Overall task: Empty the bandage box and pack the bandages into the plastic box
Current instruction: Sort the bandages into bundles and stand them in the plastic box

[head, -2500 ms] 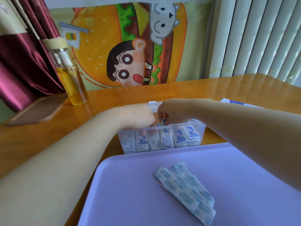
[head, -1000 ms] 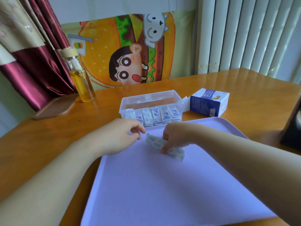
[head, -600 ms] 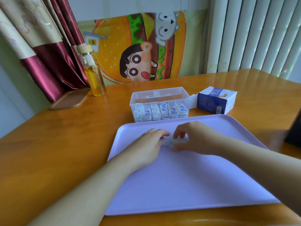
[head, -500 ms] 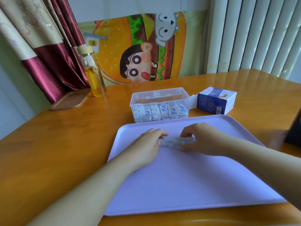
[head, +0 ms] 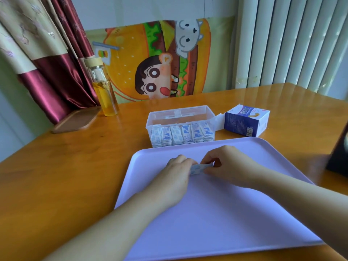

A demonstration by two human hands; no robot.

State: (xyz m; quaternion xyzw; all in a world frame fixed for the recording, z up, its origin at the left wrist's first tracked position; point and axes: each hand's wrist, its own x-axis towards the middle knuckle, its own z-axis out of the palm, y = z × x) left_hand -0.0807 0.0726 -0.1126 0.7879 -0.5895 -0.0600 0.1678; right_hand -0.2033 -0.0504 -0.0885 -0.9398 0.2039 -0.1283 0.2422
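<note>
While pinching from both ends, holding one small flat stack of white-and-blue paper-wrapped bandages (head: 199, 168): with the left hand (head: 177, 172), fingertips curled onto the stack's left end; with the right hand (head: 229, 164), thumb and fingers closed on its right end. Keeping it low over the far middle of the flat lilac plastic tray (head: 216, 213); cannot tell whether touching or just clear of it. No other loose bandages seen on the tray.

Progress, as a judgement: late. Just beyond the tray's far edge, in the clear rectangular plastic box (head: 180, 113), already packed along the near wall: a rank of wrapped bandages standing on end (head: 182, 135). Behind that rank, apparently bare. Right of it, lying on its side with a flap open toward the plastic box: the blue-and-white cardboard bandage box (head: 244, 121). Cannot see inside, so emptiness unconfirmed. Left to do, by estimate: carry the held stack over, seat it in the plastic box, check the carton.

Pose: reaching in with both forearms from the near edge, converging over the tray, knuckles up, wrists low.

Underneath all, an orange-brown wooden table (head: 56, 176); at far left, a glass bottle of amber liquid (head: 104, 91).
</note>
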